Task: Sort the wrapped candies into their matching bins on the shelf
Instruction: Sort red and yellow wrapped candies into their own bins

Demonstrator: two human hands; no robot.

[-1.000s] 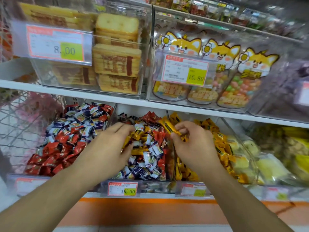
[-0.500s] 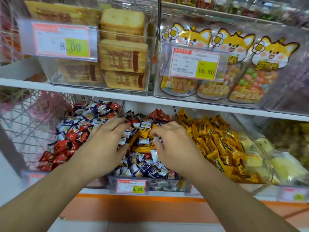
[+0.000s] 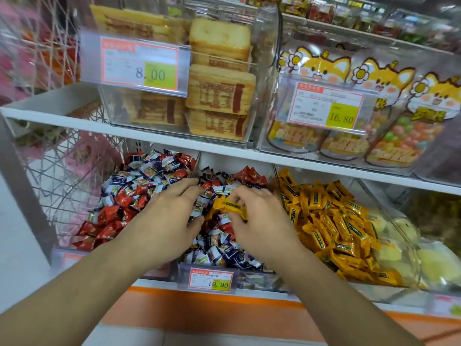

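- Right now the right hand pinches a yellow-wrapped candy between thumb and fingertips, just above the middle bin, which holds a mix of blue-white and red pieces.
- Beside it, the left hand rests flat on that pile, fingers spread and relaxed, holding nothing that I can see.
- Its matching place is probably the yellow bin just to the right, already full of the same wrappers.
- Slipping looks like the main risk: the pinch sits near one end of a slick wrapper, so a quick swing right could drop the candy back into the mix.
- Spilling is another: the yellow pile reaches up near the bin's clear sloped front, and a careless toss could send pieces sliding over it.
- More yellow wrappers show under the right hand's fingers; whether they are gripped too I cannot tell, and loose ones could fall on the way.
- Pressure from the left palm may bury red strays deeper.
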